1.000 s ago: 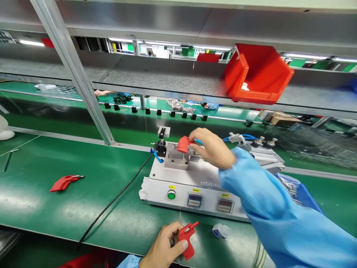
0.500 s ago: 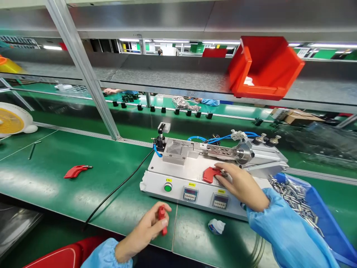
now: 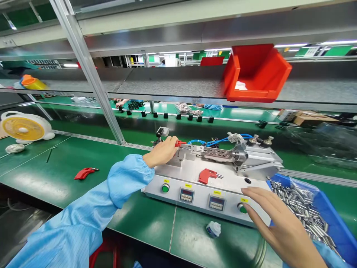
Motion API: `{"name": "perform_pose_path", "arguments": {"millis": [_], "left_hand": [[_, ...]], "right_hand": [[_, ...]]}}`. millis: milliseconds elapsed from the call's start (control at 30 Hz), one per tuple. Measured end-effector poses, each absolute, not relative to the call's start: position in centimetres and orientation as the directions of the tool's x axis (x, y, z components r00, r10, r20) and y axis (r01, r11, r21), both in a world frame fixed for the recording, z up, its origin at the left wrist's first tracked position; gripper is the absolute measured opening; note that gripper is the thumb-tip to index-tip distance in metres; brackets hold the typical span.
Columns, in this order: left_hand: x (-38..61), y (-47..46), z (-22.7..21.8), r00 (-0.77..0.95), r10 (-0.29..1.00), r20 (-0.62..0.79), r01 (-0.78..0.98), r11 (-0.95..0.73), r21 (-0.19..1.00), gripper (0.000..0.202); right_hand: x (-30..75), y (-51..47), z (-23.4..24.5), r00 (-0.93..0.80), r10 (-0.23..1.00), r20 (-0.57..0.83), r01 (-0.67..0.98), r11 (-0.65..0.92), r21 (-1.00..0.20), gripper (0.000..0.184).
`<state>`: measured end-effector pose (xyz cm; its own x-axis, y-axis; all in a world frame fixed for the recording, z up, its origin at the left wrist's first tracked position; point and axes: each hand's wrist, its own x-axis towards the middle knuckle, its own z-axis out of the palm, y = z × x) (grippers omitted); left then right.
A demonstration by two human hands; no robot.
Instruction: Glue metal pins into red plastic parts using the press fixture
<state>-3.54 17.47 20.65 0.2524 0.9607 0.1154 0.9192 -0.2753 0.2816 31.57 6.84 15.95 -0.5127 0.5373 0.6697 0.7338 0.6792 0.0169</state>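
My left hand is closed on a small red plastic handle at the metal block on the left end of the bench machine. Fingers cover most of that handle. Another red handle, with metal pins sticking out, lies on the machine's white top. My right hand hovers at the machine's front right corner, empty, fingers apart, close to a green button. A third red handle rests on the green bench to the left.
A blue bin of metal pins stands at the right. A small white bottle sits before the machine. A red bin is on the shelf above, and a fan stands far left. A metal post rises behind the bench.
My left hand has carried its red handle from the bench front up to the machine's left block. My right hand has let go of the other handle and drawn back right. The view has shifted.
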Motion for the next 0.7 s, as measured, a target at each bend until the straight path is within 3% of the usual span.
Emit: {"name": "perform_pose_path", "arguments": {"millis": [300, 700], "left_hand": [[-2.7, 18.5, 20.3, 0.201, 0.973, 0.117, 0.973, -0.212, 0.093, 0.023], [-2.7, 19.0, 20.2, 0.229, 0.963, 0.144, 0.972, -0.234, 0.023, 0.023]], "right_hand": [[31.4, 6.6, 15.4, -0.466, 0.554, 0.69, 0.719, 0.691, -0.07, 0.021], [29.2, 6.9, 14.8, -0.456, 0.586, 0.67, 0.645, 0.736, -0.205, 0.023]]}}
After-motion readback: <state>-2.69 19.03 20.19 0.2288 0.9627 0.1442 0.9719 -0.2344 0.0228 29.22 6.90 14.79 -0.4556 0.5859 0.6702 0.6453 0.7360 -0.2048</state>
